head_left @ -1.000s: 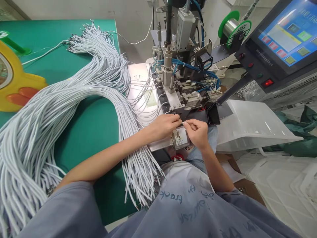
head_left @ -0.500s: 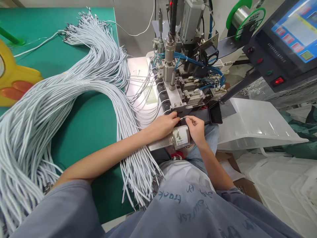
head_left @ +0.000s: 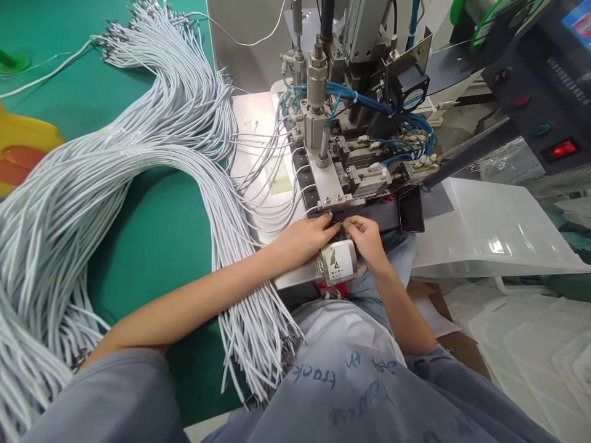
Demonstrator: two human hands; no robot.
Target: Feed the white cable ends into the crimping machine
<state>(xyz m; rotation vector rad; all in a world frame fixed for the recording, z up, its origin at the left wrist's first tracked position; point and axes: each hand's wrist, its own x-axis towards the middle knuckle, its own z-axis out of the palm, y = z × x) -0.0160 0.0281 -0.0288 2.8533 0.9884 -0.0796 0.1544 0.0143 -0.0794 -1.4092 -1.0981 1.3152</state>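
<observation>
At the front edge of the bench machine point(head_left: 329, 178), my left hand point(head_left: 308, 237) has its thumb and forefinger closed on a white cable, mostly hidden under the fingers. Its small wire end point(head_left: 341, 225) shows in the gap between my hands. From the right, my right hand point(head_left: 367, 239) pinches at that end with thumb and fingertips. Just below my fingers sits a metal part with a white label point(head_left: 340, 259). Several white cables point(head_left: 277, 212) run from the large bundle point(head_left: 226, 215) into the machine's left side.
The bundle drapes over a green mat point(head_left: 152, 234) and passes under my left forearm. A small black tray point(head_left: 410, 209) stands right of my hands, with a translucent plastic sheet point(head_left: 498, 227) beyond. A control panel point(head_left: 540, 98) and wire spool point(head_left: 496, 24) are at upper right.
The view has shifted slightly, so the machine and panel sit further right. My fingertips stay together at the cable's end, slightly lower against the machine edge.
</observation>
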